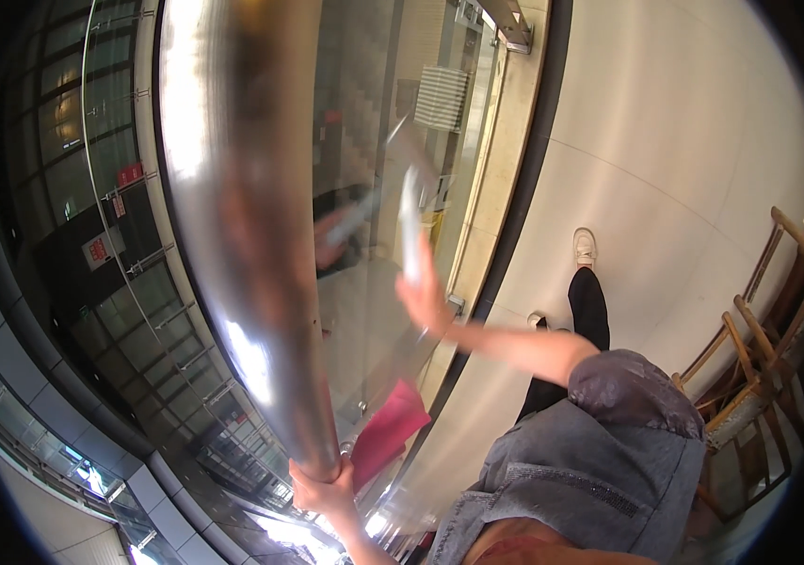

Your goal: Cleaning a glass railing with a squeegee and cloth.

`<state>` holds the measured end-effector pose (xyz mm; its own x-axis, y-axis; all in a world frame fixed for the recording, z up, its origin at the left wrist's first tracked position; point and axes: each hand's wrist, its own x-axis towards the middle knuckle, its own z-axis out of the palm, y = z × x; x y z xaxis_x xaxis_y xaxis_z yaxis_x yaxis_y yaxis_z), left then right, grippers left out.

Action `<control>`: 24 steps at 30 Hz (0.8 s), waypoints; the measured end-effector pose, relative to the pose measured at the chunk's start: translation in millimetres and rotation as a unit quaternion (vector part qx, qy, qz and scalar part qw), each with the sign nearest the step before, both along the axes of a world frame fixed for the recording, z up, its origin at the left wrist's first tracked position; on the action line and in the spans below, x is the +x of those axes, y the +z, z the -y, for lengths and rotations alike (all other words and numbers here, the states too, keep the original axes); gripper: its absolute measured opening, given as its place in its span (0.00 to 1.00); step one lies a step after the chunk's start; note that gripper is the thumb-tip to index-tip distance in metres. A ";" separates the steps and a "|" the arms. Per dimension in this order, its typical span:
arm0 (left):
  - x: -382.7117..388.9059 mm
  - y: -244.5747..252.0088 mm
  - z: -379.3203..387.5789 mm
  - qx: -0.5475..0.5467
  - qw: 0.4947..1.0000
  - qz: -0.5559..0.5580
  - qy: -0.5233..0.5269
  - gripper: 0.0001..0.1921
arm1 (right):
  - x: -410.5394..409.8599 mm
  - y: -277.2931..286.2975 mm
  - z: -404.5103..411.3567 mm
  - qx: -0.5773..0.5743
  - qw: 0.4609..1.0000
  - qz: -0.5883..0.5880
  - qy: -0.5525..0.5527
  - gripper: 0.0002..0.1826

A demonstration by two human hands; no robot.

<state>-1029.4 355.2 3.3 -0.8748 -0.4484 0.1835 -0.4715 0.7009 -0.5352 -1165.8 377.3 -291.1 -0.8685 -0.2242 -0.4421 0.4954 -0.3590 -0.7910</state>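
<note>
My left hand (324,486) is wrapped around a thick, shiny metal handrail (282,395) at the lower middle. A pink cloth (395,427) spreads out right beside it; whether those fingers also hold the cloth, I cannot tell. Stretched across the glass panel (381,318), my right hand (424,296) grips the pale handle of a squeegee-like tool (410,212). Its flat head points up the panel, blurred by motion. A reflection of a hand with the tool shows in the glass.
Wooden chairs (755,353) stand at the right. A pale stone ledge and dark strip (515,191) border the tiled floor (649,141) under my feet. Beyond the rail, a drop opens towards lower floors with glass balustrades (112,176). A metal bracket (518,39) is at the top.
</note>
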 end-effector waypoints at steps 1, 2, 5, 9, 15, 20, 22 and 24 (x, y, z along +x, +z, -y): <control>-2.2 -1.2 -0.1 0.008 1.000 -0.002 0.004 0.34 | 32.3 25.1 -16.1 -0.016 0.997 -0.070 0.032 0.40; -4.6 -0.9 -0.2 0.014 1.000 -0.004 0.007 0.35 | 56.7 48.1 -22.5 -0.008 0.996 -0.064 0.053 0.40; -1.8 1.2 0.0 0.009 1.000 0.001 0.008 0.35 | 80.4 63.1 -37.1 -0.073 0.983 0.075 0.154 0.39; 0.4 3.4 -1.8 0.008 1.000 0.002 0.014 0.35 | -0.7 7.2 -22.8 -0.035 0.995 0.081 0.037 0.37; -8.5 0.7 -3.1 0.016 1.000 -0.010 -0.016 0.35 | -74.2 -70.3 1.2 0.141 0.989 0.041 -0.030 0.40; -10.8 0.6 -3.4 0.017 1.000 -0.011 -0.011 0.35 | 40.6 -19.6 21.0 0.074 0.996 -0.039 -0.014 0.41; -14.2 -3.1 -3.5 0.016 1.000 -0.016 -0.014 0.35 | 121.1 4.6 16.2 0.043 0.992 0.011 0.115 0.42; -8.2 0.3 -2.0 0.004 1.000 -0.024 -0.016 0.34 | 173.9 33.5 -6.4 -0.065 0.944 0.100 0.307 0.42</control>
